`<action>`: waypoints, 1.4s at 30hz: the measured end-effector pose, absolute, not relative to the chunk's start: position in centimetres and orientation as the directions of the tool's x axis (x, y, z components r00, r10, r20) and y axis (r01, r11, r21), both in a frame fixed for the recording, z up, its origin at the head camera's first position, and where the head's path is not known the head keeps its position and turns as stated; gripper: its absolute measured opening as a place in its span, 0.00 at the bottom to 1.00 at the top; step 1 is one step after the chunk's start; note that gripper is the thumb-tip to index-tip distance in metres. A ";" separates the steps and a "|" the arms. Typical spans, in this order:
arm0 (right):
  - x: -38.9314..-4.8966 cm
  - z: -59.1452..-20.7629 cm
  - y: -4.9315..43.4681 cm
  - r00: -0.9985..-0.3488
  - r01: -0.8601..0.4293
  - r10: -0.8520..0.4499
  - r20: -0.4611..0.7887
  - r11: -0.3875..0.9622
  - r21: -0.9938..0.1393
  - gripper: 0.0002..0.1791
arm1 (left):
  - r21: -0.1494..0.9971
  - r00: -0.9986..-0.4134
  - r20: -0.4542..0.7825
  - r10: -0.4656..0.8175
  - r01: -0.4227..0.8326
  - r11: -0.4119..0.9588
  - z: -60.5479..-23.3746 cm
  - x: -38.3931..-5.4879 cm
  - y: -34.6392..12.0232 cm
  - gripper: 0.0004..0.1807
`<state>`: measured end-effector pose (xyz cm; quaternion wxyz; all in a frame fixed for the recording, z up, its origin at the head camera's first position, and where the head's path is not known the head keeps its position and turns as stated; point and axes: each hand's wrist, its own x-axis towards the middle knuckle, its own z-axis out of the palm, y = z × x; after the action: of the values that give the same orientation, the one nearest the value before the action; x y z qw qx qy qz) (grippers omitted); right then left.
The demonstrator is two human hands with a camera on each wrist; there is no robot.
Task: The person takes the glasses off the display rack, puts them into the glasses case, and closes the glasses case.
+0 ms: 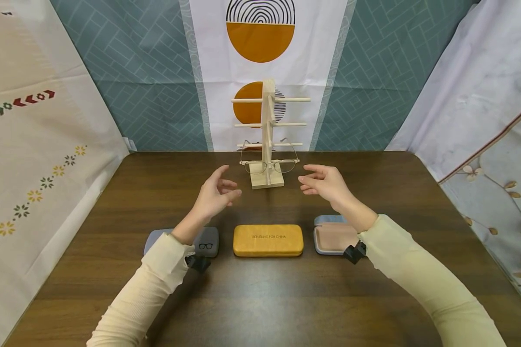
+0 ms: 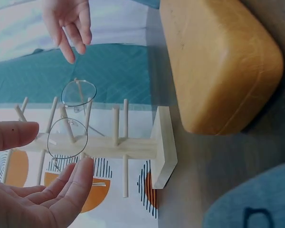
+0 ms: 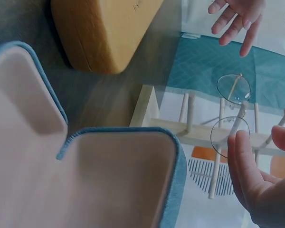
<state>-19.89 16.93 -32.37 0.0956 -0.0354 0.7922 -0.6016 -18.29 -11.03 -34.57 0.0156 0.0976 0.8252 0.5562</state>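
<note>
Two hands [image 1: 212, 195] loosely curved beside glasses [image 1: 284, 166], seemingly apart.

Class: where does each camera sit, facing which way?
Head: on the head, facing forward and down toward the stand; left hand, right hand, sleeves show.
Left wrist: on that wrist, facing the glasses; left hand near, right hand opposite.
Right wrist: on that wrist, facing the glasses and open case; right hand near, left hand opposite.
Wrist views share glasses, stand, yellow case.

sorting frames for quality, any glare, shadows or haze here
Head view: pale glare on the table, dark shadow beside the left sleeve; left wrist view: dim, hazy, yet the thin glasses show; right wrist view: also hazy, soft shading inside the open case.
</note>
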 end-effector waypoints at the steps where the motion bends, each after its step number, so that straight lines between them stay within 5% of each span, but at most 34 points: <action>1: -20.1 -32.3 16.8 -0.980 0.059 -0.168 -0.108 0.275 -0.960 0.27 | 0.924 -0.982 0.075 0.173 0.133 0.359 -34.5 -18.5 -11.0 0.40; 42: -25.0 -32.2 14.8 -0.994 0.108 0.011 -0.110 0.311 -0.944 0.21 | 0.993 -0.999 -0.026 -0.027 -0.029 0.116 -33.9 -24.5 -8.4 0.22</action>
<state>-24.98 14.84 -32.18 0.0414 0.0367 0.8085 -0.5859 -24.50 -8.43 -33.93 0.0008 -0.0189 0.7470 0.6645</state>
